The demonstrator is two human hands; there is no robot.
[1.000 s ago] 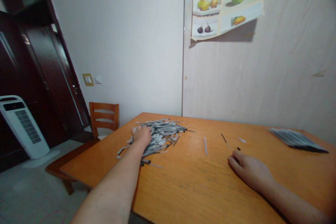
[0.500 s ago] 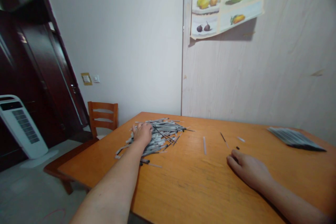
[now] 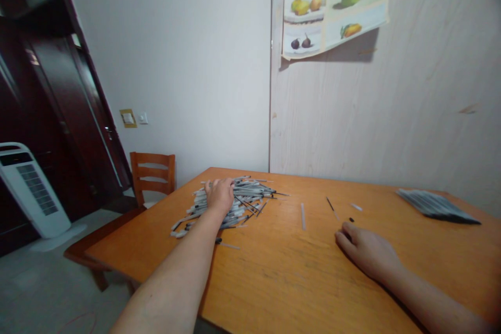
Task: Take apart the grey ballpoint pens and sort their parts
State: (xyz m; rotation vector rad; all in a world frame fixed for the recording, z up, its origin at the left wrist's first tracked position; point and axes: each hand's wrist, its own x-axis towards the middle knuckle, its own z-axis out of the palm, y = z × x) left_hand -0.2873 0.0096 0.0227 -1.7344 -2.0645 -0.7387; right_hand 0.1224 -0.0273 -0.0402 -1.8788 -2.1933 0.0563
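Observation:
A loose pile of thin grey, white and black pen-like pieces (image 3: 242,203) lies on the left part of the wooden table (image 3: 274,282). My left hand (image 3: 219,194) rests on top of the pile, its fingers bent among the pieces; whether it grips one is hidden. On the right, my right hand (image 3: 366,250) lies on the table with curled fingers, and nothing can be made out in it. Just beyond it are a small black cap (image 3: 351,219), a thin dark refill (image 3: 330,204) and a short white piece (image 3: 356,207). A clear tube (image 3: 302,216) lies between the hands.
A flat row of similar pens with dark ends (image 3: 438,206) lies at the table's far right. A wooden chair (image 3: 153,172) stands beyond the left edge, and a white upright appliance (image 3: 37,193) is on the floor. The wall borders the far edge.
My left hand has shifted slightly right and farther over the pile. My right hand stays in place, while the whole view has moved a little.

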